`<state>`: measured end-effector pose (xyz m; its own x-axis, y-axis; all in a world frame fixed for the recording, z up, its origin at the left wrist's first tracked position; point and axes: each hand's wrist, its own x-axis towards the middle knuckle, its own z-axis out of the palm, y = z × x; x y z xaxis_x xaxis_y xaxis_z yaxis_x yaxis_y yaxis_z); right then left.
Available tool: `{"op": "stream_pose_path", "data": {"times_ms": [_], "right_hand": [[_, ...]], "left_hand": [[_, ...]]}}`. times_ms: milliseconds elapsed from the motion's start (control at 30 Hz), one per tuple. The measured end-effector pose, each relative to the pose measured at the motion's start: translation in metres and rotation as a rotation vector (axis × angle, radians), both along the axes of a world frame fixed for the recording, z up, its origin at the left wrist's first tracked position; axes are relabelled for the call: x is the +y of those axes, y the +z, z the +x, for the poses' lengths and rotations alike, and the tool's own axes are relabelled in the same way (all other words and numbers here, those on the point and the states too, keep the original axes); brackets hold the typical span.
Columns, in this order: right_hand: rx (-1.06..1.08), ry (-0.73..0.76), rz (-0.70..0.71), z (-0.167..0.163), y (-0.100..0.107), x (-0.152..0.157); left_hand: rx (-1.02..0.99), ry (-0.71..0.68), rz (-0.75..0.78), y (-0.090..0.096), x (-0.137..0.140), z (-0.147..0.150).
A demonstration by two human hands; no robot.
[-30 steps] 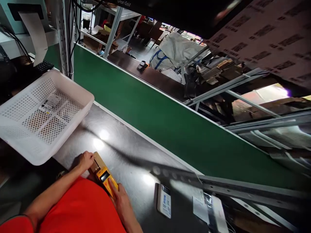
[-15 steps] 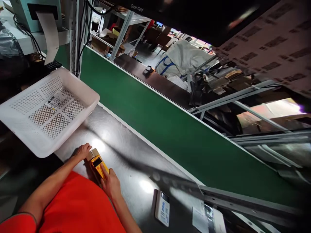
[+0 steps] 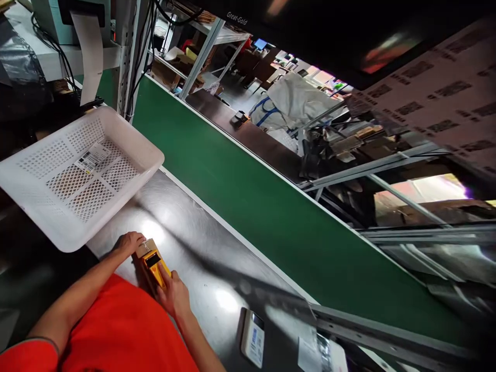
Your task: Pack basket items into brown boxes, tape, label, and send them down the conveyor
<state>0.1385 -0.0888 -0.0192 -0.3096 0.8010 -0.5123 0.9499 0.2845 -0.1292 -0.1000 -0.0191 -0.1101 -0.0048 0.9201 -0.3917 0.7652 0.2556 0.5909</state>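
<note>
My right hand (image 3: 175,295) is wrapped round a yellow handheld device (image 3: 155,266) with a small dark screen and a red mark below it. Its thumb lies along the device's face. At the device's far end is a small tan box (image 3: 145,248), partly covered by the device. My left hand (image 3: 130,243) has its fingers closed at the box's left edge; the fingertips are partly hidden. Both hands are low over the metal table (image 3: 194,258), close to my red shirt.
On the left stands a white perforated basket (image 3: 127,201) with a labelled packet (image 3: 93,157) inside. Beyond the table runs a green conveyor belt (image 3: 232,175). A white device with a dark display (image 3: 253,338) lies at right, near a metal rail (image 3: 349,323). A monitor (image 3: 310,31) hangs overhead.
The view has shifted slightly. The yellow device has moved a little toward my left hand, and more of the tan box's face shows. Both hands keep their hold.
</note>
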Motion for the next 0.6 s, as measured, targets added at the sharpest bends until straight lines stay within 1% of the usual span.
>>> {"op": "stream_pose_path", "data": {"times_ms": [133, 300, 467, 600], "right_hand": [[0.006, -0.012, 0.013, 0.001, -0.004, -0.001], [0.014, -0.027, 0.024, 0.001, -0.006, -0.001], [0.018, -0.031, 0.032, -0.002, -0.003, -0.002], [0.018, -0.021, 0.029, -0.005, 0.007, 0.000]], "left_hand": [[0.065, -0.057, -0.012, 0.005, 0.003, -0.003], [0.161, -0.096, -0.029, 0.007, 0.009, 0.002], [0.126, -0.170, -0.026, 0.009, 0.012, -0.005], [0.071, -0.152, -0.030, 0.017, 0.016, -0.009]]}}
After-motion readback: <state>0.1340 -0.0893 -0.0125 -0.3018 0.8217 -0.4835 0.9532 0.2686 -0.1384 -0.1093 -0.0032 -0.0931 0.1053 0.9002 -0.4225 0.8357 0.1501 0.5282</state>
